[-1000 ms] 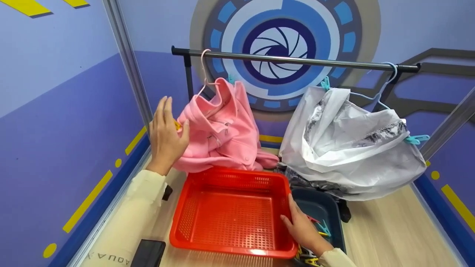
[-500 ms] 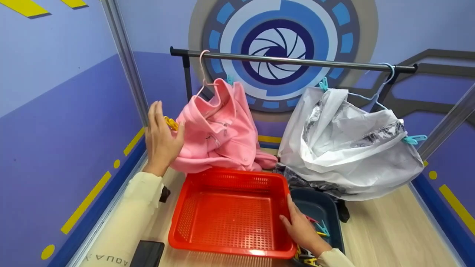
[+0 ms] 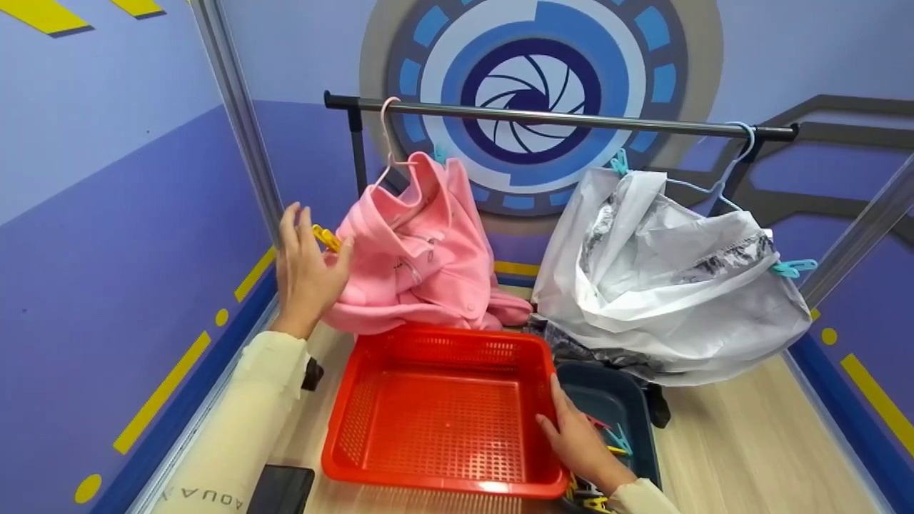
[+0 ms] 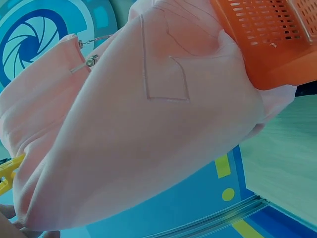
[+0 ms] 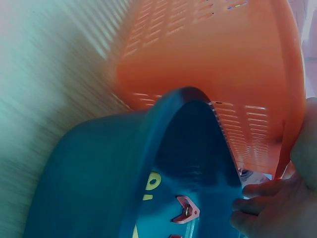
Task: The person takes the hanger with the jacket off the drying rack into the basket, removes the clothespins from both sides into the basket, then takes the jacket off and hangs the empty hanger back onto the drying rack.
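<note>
A pink zip jacket (image 3: 421, 243) hangs on a pink hanger (image 3: 389, 135) at the left of the rack. On its left side sits a yellow clothespin (image 3: 326, 237). Around that clothespin, my left hand (image 3: 307, 268) has its fingers raised and its thumb spread beside the pink cloth. In the left wrist view, a few fingertips (image 4: 7, 213) show at the jacket's bottom left corner. My right hand (image 3: 578, 435) grips the right rim of a red perforated basket (image 3: 443, 489), thumb inside and other fingers outside. Nothing is in the basket.
A white garment (image 3: 664, 285) hangs at the right end of the rack bar (image 3: 543, 114) with teal clothespins (image 3: 792, 268). A dark blue tub (image 3: 646, 428) beside the basket contains several clothespins. A black flat object (image 3: 284, 489) lies at the lower left.
My left hand has shifted slightly left and down, so more of the yellow clothespin shows between fingers and thumb. My right hand stays on the basket rim.
</note>
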The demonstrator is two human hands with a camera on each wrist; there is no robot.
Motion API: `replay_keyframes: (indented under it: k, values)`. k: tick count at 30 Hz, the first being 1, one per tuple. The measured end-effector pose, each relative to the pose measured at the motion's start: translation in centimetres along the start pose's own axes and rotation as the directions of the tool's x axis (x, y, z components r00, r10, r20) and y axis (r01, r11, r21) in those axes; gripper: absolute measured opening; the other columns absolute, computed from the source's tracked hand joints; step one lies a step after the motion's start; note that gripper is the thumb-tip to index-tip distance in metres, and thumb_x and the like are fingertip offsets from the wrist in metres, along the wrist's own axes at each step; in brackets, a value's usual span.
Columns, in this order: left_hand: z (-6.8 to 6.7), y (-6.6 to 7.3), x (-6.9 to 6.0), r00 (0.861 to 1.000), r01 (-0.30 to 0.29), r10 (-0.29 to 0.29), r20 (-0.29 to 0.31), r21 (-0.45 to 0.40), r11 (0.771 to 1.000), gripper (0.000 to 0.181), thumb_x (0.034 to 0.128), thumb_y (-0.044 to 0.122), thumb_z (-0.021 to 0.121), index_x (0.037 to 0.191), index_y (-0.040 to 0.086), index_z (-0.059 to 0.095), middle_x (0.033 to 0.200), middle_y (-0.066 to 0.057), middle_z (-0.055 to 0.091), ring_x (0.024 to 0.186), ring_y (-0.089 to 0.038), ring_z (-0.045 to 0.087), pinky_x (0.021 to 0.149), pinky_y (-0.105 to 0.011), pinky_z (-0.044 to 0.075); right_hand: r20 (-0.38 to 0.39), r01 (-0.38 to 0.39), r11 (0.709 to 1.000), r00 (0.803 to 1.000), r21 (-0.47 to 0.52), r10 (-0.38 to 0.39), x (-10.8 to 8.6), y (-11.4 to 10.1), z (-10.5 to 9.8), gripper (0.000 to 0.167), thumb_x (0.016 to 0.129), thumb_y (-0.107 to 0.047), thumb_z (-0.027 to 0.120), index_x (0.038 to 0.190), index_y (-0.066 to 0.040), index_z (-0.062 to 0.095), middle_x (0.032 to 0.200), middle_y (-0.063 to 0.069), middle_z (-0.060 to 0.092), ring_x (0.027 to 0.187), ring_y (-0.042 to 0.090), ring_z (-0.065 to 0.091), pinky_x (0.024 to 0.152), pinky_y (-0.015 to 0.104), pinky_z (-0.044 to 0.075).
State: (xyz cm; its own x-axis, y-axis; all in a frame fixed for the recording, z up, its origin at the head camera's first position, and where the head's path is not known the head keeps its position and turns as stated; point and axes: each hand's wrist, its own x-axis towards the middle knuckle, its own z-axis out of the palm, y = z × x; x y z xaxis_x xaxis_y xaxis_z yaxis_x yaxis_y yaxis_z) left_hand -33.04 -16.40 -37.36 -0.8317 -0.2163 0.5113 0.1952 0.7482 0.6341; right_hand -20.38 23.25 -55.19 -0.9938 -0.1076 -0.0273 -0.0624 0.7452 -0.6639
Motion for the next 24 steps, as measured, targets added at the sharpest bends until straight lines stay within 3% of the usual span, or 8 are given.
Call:
replay_keyframes:
  k: [7,16,20,24]
  values:
    - [-0.1,-0.6,0.2,0.990,0.101,-0.093,0.110,-0.077,0.992,0.082,0.0962,0.041,0.065,0.159,0.004,0.029,0.168,-0.014,0.018,0.152,-0.039,0.030,0.121,-0.056,0.033,0.001,0.002,1.000,1.000,0.005,-0.002,0.0,0.0,0.0,0.077,0.102,-0.018,0.061,0.163,-0.006,0.016,0.158,0.029,0.038,0.132,0.043,0.056,0.100,0.055,0.053]
    - [-0.6,-0.7,0.7,0.954,0.112,-0.106,0.279,-0.006,0.994,0.068,0.0956,0.037,0.064,0.145,-0.005,0.046,0.164,-0.020,0.025,0.145,-0.044,0.039,0.120,-0.057,0.033,-0.001,-0.004,1.000,1.000,0.006,0.004,0.0,-0.1,0.0,0.078,0.102,-0.019,0.062,0.164,-0.007,0.016,0.158,0.029,0.039,0.131,0.042,0.057,0.100,0.054,0.053]
    - [-1.0,-0.5,1.2,0.912,0.140,-0.139,0.387,0.028,0.990,0.063,0.0974,0.039,0.061,0.139,-0.007,0.049,0.155,-0.025,0.037,0.138,-0.045,0.045,0.118,-0.057,0.036,0.000,-0.007,1.000,1.000,0.014,0.007,0.0,-0.1,0.0,0.078,0.102,-0.019,0.062,0.164,-0.007,0.016,0.158,0.029,0.038,0.132,0.042,0.056,0.101,0.054,0.052]
    - [-1.5,-0.2,1.6,0.859,0.175,-0.171,0.482,0.036,0.984,0.055,0.0999,0.041,0.058,0.129,-0.006,0.056,0.128,-0.026,0.059,0.115,-0.039,0.059,0.102,-0.048,0.050,0.005,-0.007,1.000,1.000,0.028,0.007,0.0,-0.1,0.1,0.078,0.102,-0.018,0.061,0.164,-0.007,0.015,0.158,0.030,0.037,0.133,0.043,0.056,0.101,0.054,0.052]
